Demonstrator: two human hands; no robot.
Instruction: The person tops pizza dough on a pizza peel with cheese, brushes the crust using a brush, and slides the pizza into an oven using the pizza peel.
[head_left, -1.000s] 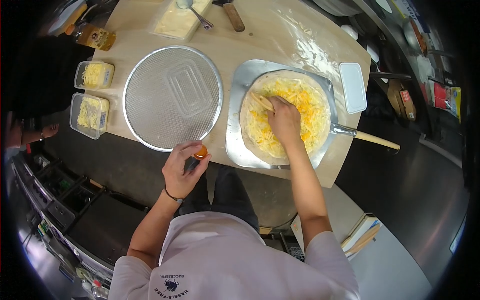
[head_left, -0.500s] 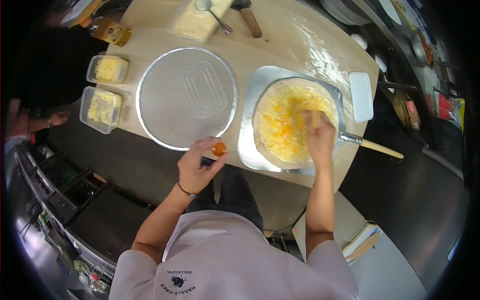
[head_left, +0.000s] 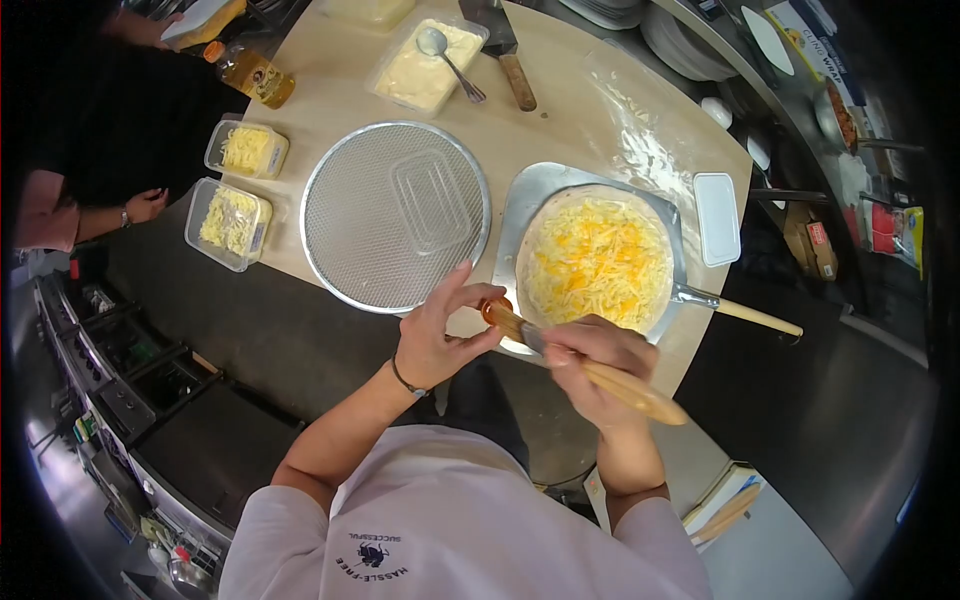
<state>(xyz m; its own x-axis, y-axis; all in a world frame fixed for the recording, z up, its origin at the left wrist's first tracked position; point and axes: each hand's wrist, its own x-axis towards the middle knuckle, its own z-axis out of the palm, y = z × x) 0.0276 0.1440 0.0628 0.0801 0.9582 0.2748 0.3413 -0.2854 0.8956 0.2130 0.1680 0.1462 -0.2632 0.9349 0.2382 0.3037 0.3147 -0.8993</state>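
My left hand (head_left: 438, 330) pinches a small round amber-orange cup (head_left: 491, 306) between thumb and fingers; its contents are hard to make out. Wrapped round a pastry brush (head_left: 643, 394) with a wooden handle is my right hand (head_left: 600, 365). The bristle end points left and meets the cup's mouth. Behind my right hand, a round of dough (head_left: 600, 255) covered in shredded white and orange cheese lies on a metal pizza peel (head_left: 517, 205). A round mesh pizza screen (head_left: 365, 215) rests on the table, left of the peel.
Two tubs of shredded cheese, a nearer tub (head_left: 230, 225) and a farther tub (head_left: 247, 150), stand at the left edge beside an oil bottle (head_left: 257, 78). A creamy tub (head_left: 420, 75) holds a spoon. A white lid (head_left: 717, 220) lies right. Another person's hand (head_left: 146, 205) shows left.
My right hand has come back from over the cheese-topped dough, bringing the brush to the cup. My left hand has moved slightly right with the cup. The view has shifted a little.
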